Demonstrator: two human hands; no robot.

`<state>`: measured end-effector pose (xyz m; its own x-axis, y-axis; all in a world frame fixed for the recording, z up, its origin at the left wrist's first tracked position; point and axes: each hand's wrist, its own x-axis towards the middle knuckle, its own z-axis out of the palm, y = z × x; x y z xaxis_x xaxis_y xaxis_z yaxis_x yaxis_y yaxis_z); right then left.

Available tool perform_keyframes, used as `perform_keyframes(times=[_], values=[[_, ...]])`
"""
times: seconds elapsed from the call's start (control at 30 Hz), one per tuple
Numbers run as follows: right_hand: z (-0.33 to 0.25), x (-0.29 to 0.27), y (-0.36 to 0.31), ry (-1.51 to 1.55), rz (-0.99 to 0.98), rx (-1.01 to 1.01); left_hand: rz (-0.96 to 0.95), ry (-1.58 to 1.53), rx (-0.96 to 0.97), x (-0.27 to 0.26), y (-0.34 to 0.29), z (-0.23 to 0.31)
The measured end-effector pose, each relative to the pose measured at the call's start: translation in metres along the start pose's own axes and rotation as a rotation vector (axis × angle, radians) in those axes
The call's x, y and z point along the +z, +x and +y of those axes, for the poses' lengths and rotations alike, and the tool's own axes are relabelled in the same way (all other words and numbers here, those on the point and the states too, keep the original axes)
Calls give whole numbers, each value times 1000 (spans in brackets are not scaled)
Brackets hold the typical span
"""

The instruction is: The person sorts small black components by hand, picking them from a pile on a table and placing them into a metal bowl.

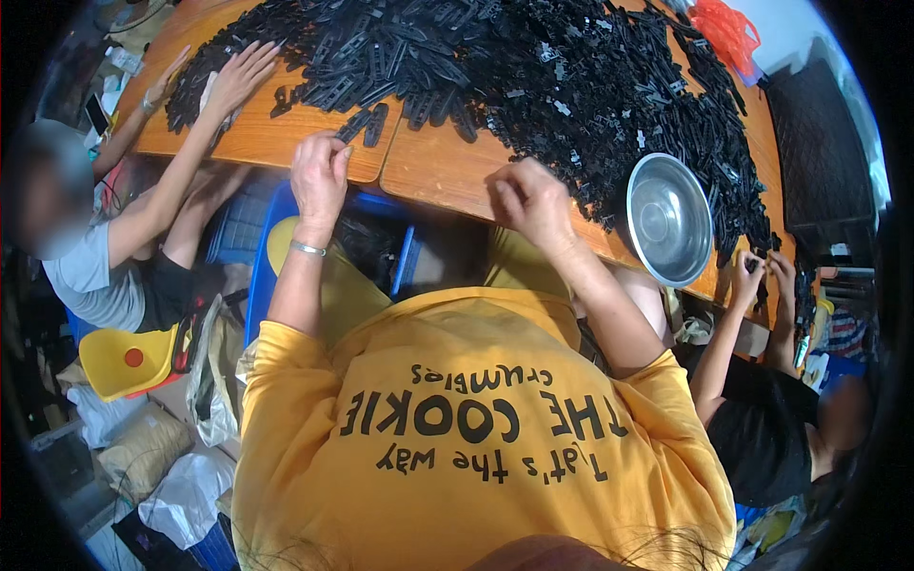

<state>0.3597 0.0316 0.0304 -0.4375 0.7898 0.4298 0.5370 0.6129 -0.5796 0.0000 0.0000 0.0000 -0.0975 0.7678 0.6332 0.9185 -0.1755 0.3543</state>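
In the head view, the left hand has its grip pinched on one end of a black clip at the near edge of the bench. The right hand curls loosely by that edge; I cannot tell whether its grip holds anything. Bare wood fronts the black pile, narrowing rightward toward the metal bowl.

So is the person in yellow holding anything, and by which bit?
The left hand seems to pinch a long black plastic piece by its near end. The right hand is curled; nothing shows in it, but something small could be hidden.
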Motion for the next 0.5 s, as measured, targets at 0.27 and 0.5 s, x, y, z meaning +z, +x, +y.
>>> perform_keyframes(times=[0.27, 0.5], values=[[8, -28, 20, -306, -38, 44, 49, 3, -179, 6, 7, 5], [9, -10, 43, -465, -251, -9, 43, 26, -212, 6, 6, 5]])
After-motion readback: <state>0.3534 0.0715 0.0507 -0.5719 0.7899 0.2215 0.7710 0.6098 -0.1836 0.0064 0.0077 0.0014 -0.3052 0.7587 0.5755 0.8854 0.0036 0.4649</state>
